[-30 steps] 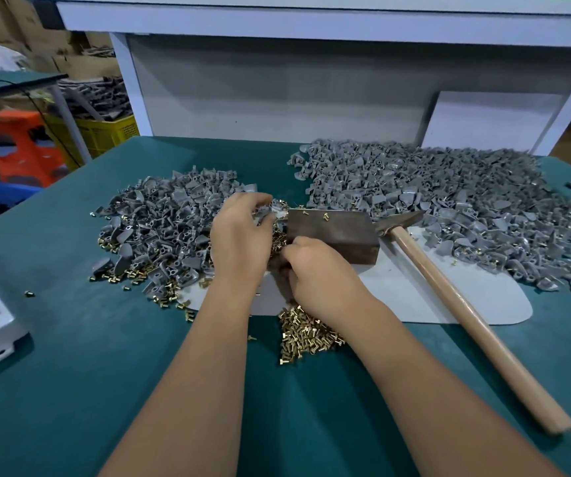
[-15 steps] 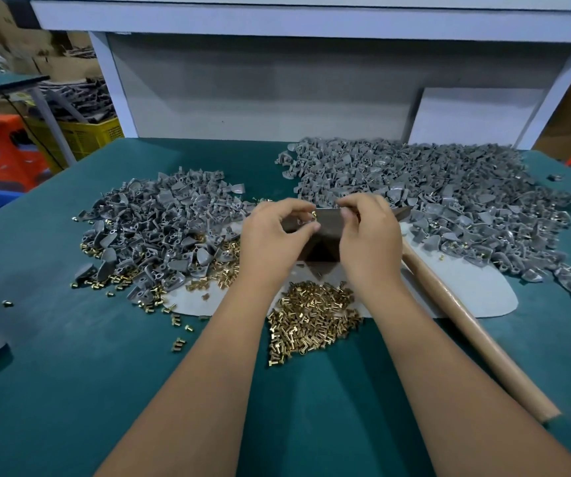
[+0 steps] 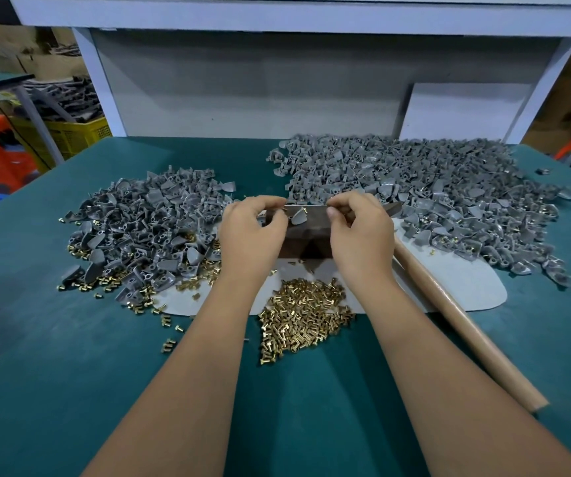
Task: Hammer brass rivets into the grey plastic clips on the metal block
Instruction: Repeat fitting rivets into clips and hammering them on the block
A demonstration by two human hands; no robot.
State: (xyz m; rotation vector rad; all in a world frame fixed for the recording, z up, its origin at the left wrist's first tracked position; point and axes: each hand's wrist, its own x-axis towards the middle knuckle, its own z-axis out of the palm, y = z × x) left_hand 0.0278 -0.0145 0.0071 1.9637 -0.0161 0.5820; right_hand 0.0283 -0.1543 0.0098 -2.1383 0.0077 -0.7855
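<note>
A dark metal block (image 3: 306, 235) stands on a white mat (image 3: 466, 287) at the table's middle. One grey plastic clip (image 3: 298, 216) sits on its top edge with a brass rivet (image 3: 306, 208) in it. My left hand (image 3: 251, 235) is at the block's left top corner, fingers curled round a grey clip. At the right top corner my right hand (image 3: 361, 235) pinches something small, apparently a brass rivet. A heap of brass rivets (image 3: 304, 316) lies in front of the block. The hammer's wooden handle (image 3: 466, 325) lies to the right, its head hidden behind my right hand.
A pile of grey clips (image 3: 146, 228) mixed with rivets lies on the left, a larger pile (image 3: 432, 187) at the back right. Loose rivets (image 3: 168, 344) dot the green table (image 3: 70, 390). A white wall panel (image 3: 242, 87) closes the back.
My right hand left the rivet heap and rose to the block's right top corner. My left hand shifted to the left top corner. The view moved closer.
</note>
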